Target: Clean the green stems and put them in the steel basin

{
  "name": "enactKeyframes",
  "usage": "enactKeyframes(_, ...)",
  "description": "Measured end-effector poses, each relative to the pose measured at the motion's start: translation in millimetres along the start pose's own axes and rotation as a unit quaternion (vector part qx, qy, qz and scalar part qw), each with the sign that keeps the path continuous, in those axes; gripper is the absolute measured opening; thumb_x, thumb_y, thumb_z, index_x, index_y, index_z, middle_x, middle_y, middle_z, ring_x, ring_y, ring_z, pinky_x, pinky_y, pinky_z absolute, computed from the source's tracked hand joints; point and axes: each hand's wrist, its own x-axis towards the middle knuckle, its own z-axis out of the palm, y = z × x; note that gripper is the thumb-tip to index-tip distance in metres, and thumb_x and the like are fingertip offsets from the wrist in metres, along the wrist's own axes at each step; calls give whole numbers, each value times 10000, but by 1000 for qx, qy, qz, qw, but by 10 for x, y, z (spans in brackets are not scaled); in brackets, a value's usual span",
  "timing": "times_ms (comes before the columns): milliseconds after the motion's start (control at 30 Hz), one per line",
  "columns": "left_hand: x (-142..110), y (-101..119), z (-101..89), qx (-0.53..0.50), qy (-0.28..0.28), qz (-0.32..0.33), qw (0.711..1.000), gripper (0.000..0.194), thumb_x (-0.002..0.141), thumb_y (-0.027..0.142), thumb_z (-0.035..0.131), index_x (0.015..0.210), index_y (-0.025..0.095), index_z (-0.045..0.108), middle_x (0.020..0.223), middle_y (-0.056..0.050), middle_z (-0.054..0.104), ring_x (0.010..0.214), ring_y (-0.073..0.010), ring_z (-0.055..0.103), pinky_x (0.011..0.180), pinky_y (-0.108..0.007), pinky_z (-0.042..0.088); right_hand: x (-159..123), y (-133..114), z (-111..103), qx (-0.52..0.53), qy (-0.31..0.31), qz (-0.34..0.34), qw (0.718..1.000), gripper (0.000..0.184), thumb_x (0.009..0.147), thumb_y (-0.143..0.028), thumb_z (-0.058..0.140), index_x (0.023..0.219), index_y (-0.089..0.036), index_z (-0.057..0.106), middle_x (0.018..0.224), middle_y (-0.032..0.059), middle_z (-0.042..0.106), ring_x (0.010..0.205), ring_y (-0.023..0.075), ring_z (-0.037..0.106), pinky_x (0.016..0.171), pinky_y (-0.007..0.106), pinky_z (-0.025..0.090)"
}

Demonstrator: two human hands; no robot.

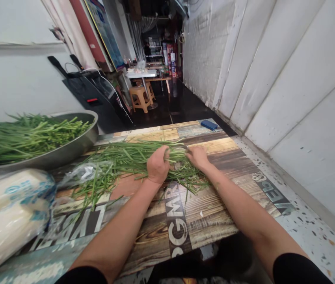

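Long green garlic chives [126, 152] lie in a loose heap across the wood-patterned table [211, 205]. My left hand [158, 163] is closed round a bunch of them, with its pale stem ends poking out to the right. At those ends is my right hand [197, 157], its fingers pinched together on the stems; the fingertips are partly hidden. Loose blades and scraps lie beneath and in front of both hands. Left of the heap sits a crumpled clear plastic bag [86, 171].
A wide metal basin [75, 148] full of chives stands at left, behind a plastic-wrapped white pack [10, 213]. On the table's far edge lies a small blue box [209, 125]. A white wall [297, 79] runs along the right; stools [139, 98] stand farther back.
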Motion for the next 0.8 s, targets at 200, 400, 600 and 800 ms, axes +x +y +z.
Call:
enactKeyframes(200, 3, -33, -20, 14, -5, -12, 1000, 333, 930, 188, 347, 1099, 139, 630, 947, -107, 677, 910, -188, 619, 820, -303, 481, 10, 53, -89, 140, 120, -24, 983, 144, 792, -181, 540, 868, -171, 662, 938, 80, 666, 930, 219, 560, 863, 354, 381)
enactKeyframes(400, 52, -25, -33, 31, -12, 15, 999, 386, 891, 123, 374, 1183, 186, 619, 1141, -108, 644, 1101, -229, 537, 956, -405, 406, -36, 96, -266, 495, 39, 17, 868, 183, 729, -323, 629, 842, -184, 592, 756, 14, 677, 686, 137, 606, 681, 275, 465)
enactKeyframes(600, 17, 66, -8, -6, -120, 82, 989, 347, 927, 164, 375, 1196, 183, 592, 1094, -86, 674, 1026, -200, 588, 933, -363, 407, -113, 56, -349, 614, -30, 8, 789, 318, 607, -387, 750, 781, -190, 572, 691, -1, 679, 693, 139, 655, 682, 267, 498)
enactKeyframes(800, 4, 168, -31, 53, -200, 86, 975, 321, 890, 120, 377, 1080, 175, 630, 911, -91, 646, 865, -205, 581, 756, -296, 435, -179, -75, -354, 546, -54, 10, 836, 284, 576, -373, 758, 753, -190, 631, 663, -17, 648, 657, 146, 621, 653, 278, 490)
